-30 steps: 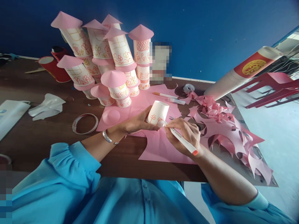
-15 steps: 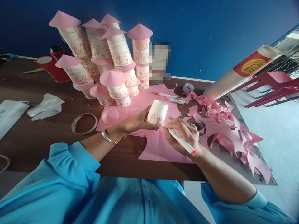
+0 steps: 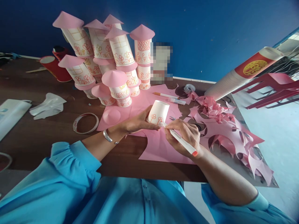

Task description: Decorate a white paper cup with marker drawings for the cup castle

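Note:
My left hand [image 3: 142,120] is closed round a white paper cup [image 3: 159,109], which leans a little and bears orange-red flower drawings near its lower end. In my right hand [image 3: 185,133] is a white marker [image 3: 183,142] with an orange-red end, its tip at the cup's lower edge beside a drawn flower. Pink paper [image 3: 161,149] lies under both hands. Just behind the cup rest an orange-capped marker [image 3: 165,95] and a second marker [image 3: 177,101] with a pale blue end.
Paper-cup towers with pink cone roofs [image 3: 116,78] stand at the back left. Pink paper scraps [image 3: 224,124] heap up on the right, near a leaning stack of cups [image 3: 243,73]. A tape roll [image 3: 86,123] and crumpled plastic [image 3: 49,105] lie to the left.
The whole view has shifted slightly, so things sit a little further right. Both hands keep their hold, and the marker tip stays at the cup's lower edge.

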Motion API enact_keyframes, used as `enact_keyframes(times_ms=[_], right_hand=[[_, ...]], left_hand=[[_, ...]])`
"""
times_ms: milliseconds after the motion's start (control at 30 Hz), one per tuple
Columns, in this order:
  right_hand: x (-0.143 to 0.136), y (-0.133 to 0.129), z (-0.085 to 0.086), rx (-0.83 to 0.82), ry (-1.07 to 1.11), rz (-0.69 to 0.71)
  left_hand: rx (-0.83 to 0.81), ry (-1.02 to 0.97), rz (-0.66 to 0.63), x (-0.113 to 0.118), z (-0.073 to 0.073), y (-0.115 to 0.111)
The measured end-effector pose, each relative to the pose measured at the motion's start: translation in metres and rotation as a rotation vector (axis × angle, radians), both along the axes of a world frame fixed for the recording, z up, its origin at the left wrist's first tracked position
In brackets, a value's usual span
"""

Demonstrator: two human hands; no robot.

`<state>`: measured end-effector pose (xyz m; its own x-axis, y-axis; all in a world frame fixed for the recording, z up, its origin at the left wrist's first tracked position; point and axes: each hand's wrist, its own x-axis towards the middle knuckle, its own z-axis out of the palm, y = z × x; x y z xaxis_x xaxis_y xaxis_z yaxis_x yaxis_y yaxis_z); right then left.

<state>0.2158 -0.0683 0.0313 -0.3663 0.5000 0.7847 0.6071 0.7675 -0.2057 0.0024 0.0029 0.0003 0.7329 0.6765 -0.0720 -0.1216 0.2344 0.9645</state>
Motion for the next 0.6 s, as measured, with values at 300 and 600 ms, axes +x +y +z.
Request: enact_keyframes(times_ms=[300, 600], right_hand=[[-0.0001, -0.0003, -0.0031, -0.01, 0.011, 0.005], [-0.0025, 0.0007, -0.0033, -0.003, 0.025, 0.02]], left_hand=[[-0.004, -0.007, -0.009, 0.0003, -0.0014, 0.0005], [-0.008, 0.004, -0.024, 0.0003, -0.0026, 0.0013]])
